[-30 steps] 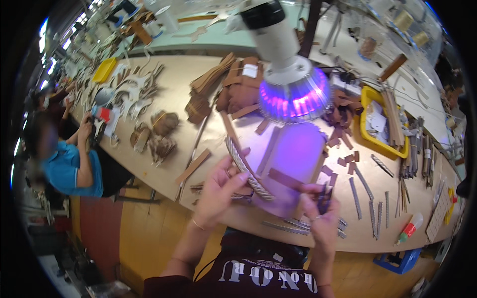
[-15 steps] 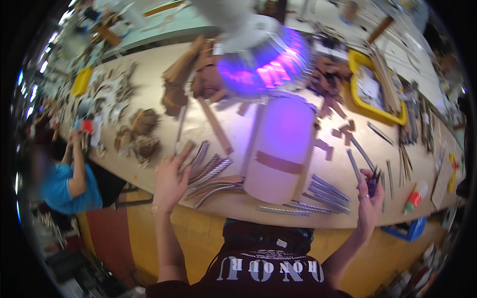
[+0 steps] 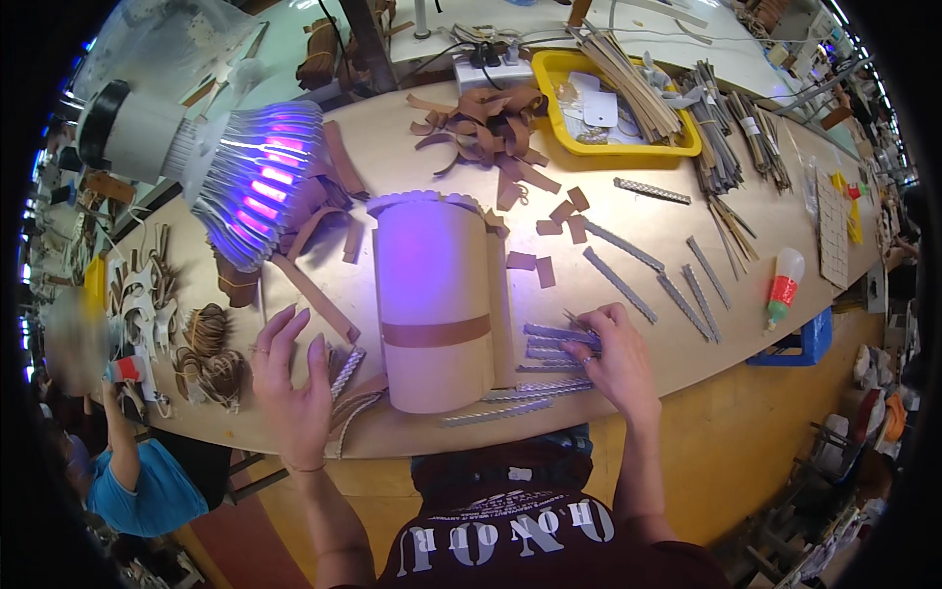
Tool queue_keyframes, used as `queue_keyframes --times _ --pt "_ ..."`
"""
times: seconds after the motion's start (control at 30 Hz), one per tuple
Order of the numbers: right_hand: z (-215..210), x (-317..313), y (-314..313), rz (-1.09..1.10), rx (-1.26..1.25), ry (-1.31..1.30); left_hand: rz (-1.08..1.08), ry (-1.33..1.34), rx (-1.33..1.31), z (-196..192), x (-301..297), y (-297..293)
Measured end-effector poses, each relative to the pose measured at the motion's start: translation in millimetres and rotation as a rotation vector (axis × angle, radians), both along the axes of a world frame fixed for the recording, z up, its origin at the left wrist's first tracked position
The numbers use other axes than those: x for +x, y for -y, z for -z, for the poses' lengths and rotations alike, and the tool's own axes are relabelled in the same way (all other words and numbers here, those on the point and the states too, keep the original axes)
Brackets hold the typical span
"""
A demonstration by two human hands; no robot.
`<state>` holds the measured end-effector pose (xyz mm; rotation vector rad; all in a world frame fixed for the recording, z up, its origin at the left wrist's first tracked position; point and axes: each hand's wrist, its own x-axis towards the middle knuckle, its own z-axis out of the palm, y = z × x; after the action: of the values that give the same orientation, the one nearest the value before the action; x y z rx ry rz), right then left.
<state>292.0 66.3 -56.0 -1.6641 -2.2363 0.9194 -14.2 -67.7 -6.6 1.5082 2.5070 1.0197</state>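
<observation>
Curling over grey braided strips (image 3: 548, 354): right fingers (image 3: 606, 324), grip unclear; left fingers (image 3: 279, 341) parted

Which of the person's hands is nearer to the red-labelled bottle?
The right. The right hand is at the grey strips, left of the bottle; the left hand is farther off, across the beige cylinder from it.

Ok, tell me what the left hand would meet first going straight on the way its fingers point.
The left hand would probably meet the long flat brown strip lying just ahead, though its height is unclear and it might pass above.
</observation>
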Motion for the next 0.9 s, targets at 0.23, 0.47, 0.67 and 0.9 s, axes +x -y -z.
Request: queue_keyframes --times 0.23,0.47,0.67,0.9 --pt "2.4 2.8 -3.8 -0.085 -0.001 0.024 -0.040 0.094 -0.010 29.9 -21.7 -10.4" --pt "-1.6 -1.0 -3.4 0.026 0.153 -0.062 0.097 0.340 0.036 31.3 -21.9 -22.6" --pt "-17.7 -4.4 -7.8 0.054 0.011 -0.207 0.200 0.947 0.041 39.6 14.2 -20.6" --pt "-18.1 -63.5 -0.7 -0.041 -0.399 -0.742 0.127 1.056 0.188 55.4 23.7 -8.5"
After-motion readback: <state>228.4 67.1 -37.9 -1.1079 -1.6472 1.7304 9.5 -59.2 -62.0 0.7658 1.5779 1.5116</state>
